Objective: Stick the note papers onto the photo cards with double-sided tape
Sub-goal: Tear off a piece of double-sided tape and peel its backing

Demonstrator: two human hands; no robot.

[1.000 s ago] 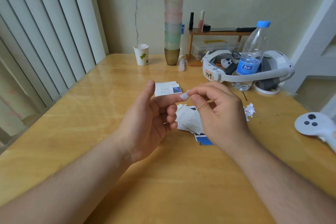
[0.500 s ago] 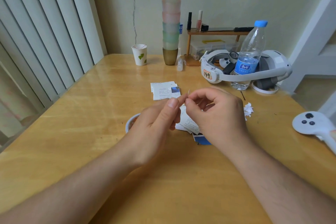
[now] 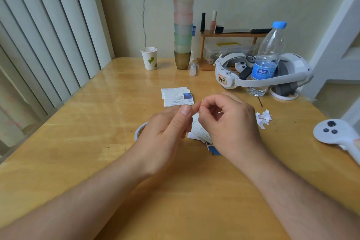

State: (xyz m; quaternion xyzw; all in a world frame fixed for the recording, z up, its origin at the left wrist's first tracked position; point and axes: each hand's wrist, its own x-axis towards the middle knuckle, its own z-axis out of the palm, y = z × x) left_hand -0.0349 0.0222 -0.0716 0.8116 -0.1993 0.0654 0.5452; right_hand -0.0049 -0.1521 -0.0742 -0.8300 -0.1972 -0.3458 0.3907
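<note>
My left hand (image 3: 165,132) and my right hand (image 3: 229,122) meet above the table's middle, fingertips together, both pinching a tiny white piece of double-sided tape (image 3: 201,101). Just beyond them lies a small stack of note papers on a photo card (image 3: 177,96) with a blue picture corner. Under my right hand lies a loose pile of note papers (image 3: 198,130) and a blue photo card (image 3: 213,150), partly hidden. The tape roll (image 3: 139,131) peeks out behind my left hand.
A heap of torn white backing scraps (image 3: 263,118) lies to the right. A water bottle (image 3: 266,60), a white headset (image 3: 263,74), a white controller (image 3: 339,134), a paper cup (image 3: 149,58), a tall cup stack (image 3: 183,19) and a small wooden shelf (image 3: 231,35) ring the wooden table (image 3: 97,122).
My left hand turned from palm-up with an outstretched finger to fingers closed against my right fingertips. The white tape piece, plainly seen before, is now nearly hidden between the fingertips.
</note>
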